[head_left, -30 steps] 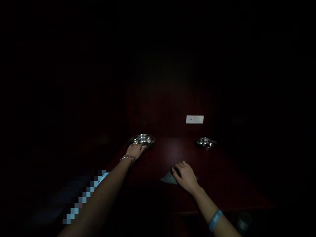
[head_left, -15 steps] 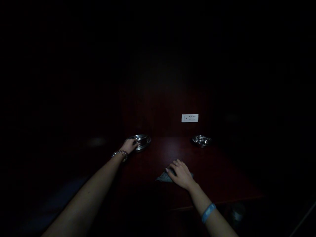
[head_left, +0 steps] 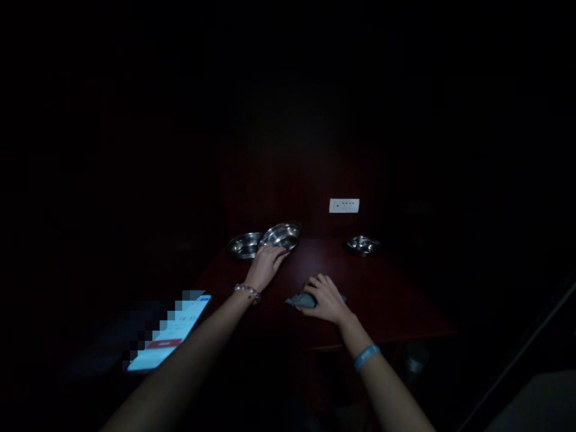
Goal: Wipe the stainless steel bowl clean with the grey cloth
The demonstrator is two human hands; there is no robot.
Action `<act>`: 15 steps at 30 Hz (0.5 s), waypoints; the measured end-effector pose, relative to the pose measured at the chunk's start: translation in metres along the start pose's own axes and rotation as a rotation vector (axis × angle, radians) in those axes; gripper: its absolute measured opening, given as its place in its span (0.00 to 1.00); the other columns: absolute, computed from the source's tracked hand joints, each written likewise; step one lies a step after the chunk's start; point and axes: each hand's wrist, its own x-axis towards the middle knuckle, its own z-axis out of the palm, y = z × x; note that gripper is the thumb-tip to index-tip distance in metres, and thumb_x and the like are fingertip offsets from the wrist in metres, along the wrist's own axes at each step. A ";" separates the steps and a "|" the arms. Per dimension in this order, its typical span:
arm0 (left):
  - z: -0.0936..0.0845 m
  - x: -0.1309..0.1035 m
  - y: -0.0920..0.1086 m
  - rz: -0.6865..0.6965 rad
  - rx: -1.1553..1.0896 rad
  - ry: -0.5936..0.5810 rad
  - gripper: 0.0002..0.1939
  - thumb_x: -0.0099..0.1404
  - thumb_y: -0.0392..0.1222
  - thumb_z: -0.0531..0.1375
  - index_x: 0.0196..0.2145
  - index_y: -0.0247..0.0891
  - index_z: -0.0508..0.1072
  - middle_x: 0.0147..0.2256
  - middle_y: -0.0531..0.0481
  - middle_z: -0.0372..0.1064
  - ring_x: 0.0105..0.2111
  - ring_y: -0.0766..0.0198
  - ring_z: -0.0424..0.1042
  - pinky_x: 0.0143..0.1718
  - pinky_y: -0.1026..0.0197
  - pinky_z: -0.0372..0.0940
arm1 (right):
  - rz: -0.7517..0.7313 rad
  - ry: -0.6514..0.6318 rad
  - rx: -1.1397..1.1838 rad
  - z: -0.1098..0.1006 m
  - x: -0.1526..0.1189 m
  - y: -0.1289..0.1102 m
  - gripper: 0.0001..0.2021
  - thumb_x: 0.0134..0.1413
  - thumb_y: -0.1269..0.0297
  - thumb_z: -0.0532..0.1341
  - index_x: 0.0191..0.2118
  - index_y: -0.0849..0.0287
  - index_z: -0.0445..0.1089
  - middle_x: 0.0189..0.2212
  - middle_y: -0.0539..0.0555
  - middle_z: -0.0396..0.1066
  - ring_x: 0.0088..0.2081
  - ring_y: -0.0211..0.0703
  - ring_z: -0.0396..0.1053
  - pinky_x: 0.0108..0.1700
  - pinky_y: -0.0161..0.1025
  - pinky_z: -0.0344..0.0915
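Observation:
My left hand is closed on the near rim of a shiny steel plate, which is tilted up off the table. Just left of it, partly covered, rests another steel plate. My right hand lies over a grey-green cloth on the dark red table, its fingers curled on the fabric. At the back right sits a third steel dish, apart from both hands.
A white socket panel is fixed to the wall behind the table. Left of my left forearm glows a phone screen. Below the table's right side stands a dim container. Darkness hides the surroundings.
My left hand has lifted one steel plate from the other and moved it right, tilting it. My right hand stays on the cloth. A lit phone screen has appeared at left.

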 end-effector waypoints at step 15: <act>-0.012 -0.109 0.065 0.060 -0.057 -0.196 0.15 0.69 0.47 0.50 0.38 0.44 0.76 0.35 0.46 0.73 0.40 0.54 0.69 0.52 0.50 0.59 | 0.413 0.469 0.177 0.004 -0.007 0.029 0.19 0.62 0.47 0.54 0.35 0.57 0.72 0.35 0.55 0.72 0.40 0.47 0.66 0.45 0.40 0.60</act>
